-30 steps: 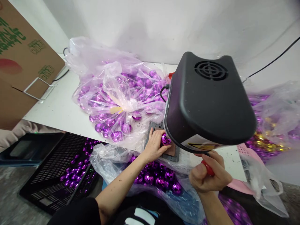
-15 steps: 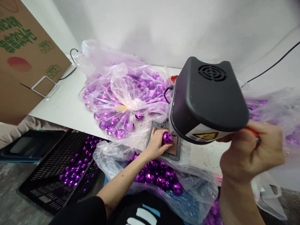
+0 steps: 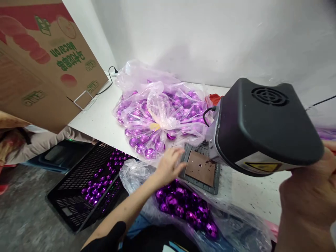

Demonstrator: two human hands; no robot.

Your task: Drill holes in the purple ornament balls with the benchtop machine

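Observation:
My left hand (image 3: 170, 166), slightly blurred, hovers at the left edge of a grey base (image 3: 216, 184) carrying a brown square plate (image 3: 195, 175) with a small hole. Its thumb and fingers are apart, and I see nothing between them. My right hand (image 3: 308, 189) is at the right edge, partly cut off, wrapped round the handle of a black machine (image 3: 273, 129) with a vent and a yellow warning sticker; the handle itself is hidden. Shiny purple faceted balls (image 3: 189, 210) lie in an open plastic bag (image 3: 244, 224) on my lap, just below the plate.
A tied clear bag (image 3: 162, 119) of purple balls sits on the white table (image 3: 91, 122). To the left stands a printed cardboard box (image 3: 76, 77). A black crate (image 3: 76, 171) holding purple balls is low on the left, near another person's sleeve (image 3: 49, 143).
The purple ball my left hand held on the plate is gone from there, and that hand has moved left with its fingers apart. The view has shifted left.

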